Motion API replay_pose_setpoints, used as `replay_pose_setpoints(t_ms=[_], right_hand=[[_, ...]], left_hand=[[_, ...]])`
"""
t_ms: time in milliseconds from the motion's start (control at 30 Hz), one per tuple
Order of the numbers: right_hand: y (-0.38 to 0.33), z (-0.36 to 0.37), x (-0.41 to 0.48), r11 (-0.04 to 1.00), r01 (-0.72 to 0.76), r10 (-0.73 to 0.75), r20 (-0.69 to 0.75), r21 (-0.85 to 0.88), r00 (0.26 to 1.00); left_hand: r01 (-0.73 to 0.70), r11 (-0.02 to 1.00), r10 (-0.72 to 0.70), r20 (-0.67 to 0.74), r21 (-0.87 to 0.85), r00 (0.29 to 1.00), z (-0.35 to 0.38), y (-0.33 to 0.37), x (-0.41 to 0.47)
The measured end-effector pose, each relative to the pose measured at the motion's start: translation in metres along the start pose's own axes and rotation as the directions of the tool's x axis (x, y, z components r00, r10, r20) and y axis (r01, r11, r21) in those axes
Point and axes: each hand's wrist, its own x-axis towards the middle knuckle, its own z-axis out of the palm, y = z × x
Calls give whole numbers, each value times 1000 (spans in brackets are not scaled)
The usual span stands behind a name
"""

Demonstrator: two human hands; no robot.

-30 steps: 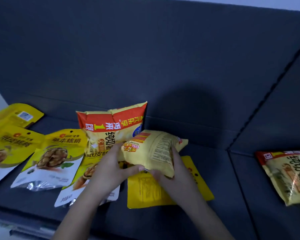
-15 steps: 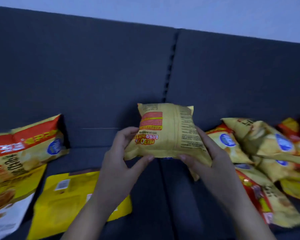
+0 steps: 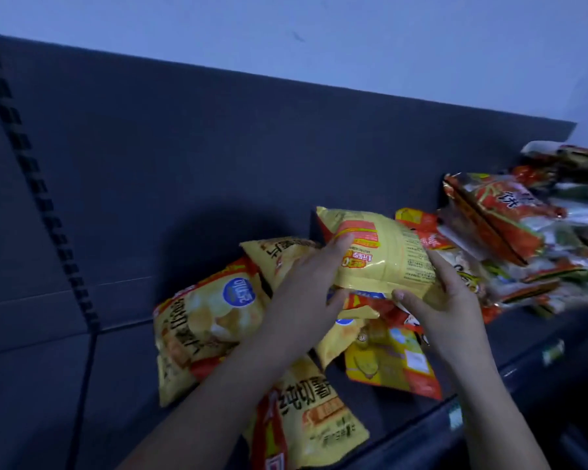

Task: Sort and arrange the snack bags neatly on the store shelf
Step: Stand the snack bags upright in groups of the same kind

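A puffy yellow snack bag (image 3: 391,252), back side up, is held between both my hands above a loose pile of similar yellow-and-red chip bags. My left hand (image 3: 302,293) grips its left edge and my right hand (image 3: 445,300) grips its lower right corner. Under it lie a yellow chip bag with a blue round logo (image 3: 204,320), another chip bag near the front edge (image 3: 313,418) and a flat yellow-orange pouch (image 3: 391,364). All rest on the dark shelf (image 3: 48,385).
A heap of red, orange and silver snack packs (image 3: 510,228) crowds the right end of the shelf. The dark back panel (image 3: 184,157) has a slotted upright strip (image 3: 48,205) at left. Price-tag labels (image 3: 455,415) mark the front edge.
My view and both hands have swung right along the shelf, carrying the yellow bag from the walnut pouches to above the pile of chip bags.
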Motion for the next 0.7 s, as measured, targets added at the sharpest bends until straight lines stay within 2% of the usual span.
replay_pose_setpoints(t_ms=[67, 133, 233, 333, 400, 467, 533, 633, 700], right_hand=[[23, -4, 14, 996, -53, 53, -3, -71, 999], [41, -3, 24, 988, -73, 72, -11, -138, 997], [56, 4, 31, 971, -64, 61, -17, -229, 998], [60, 8, 35, 959, -82, 80, -19, -271, 997], [55, 9, 34, 926, -85, 83, -22, -368, 996], [41, 14, 31, 847, -35, 5, -57, -531, 998], [18, 25, 24, 806, 31, -113, -102, -592, 988], [-33, 57, 9, 833, 183, -259, -75, -522, 963], [-69, 87, -8, 864, 294, -306, 38, -409, 951]], left_hand=[[34, 971, -51, 69, 236, 996, 27, -4, 16], [30, 872, -87, 93, 488, 992, 50, -11, 26], [39, 755, -55, 4, 654, 998, 65, -14, 33], [9, 736, -36, 25, 677, 999, 67, -18, 31], [-2, 728, 9, -7, 686, 1000, 58, -18, 26], [-35, 766, 91, -54, 642, 994, 44, -20, 17], [-40, 790, 149, -129, 611, 980, 18, -22, 2], [32, 818, 119, -223, 574, 967, -38, -39, -39], [131, 793, 55, -284, 595, 957, -80, -59, -80]])
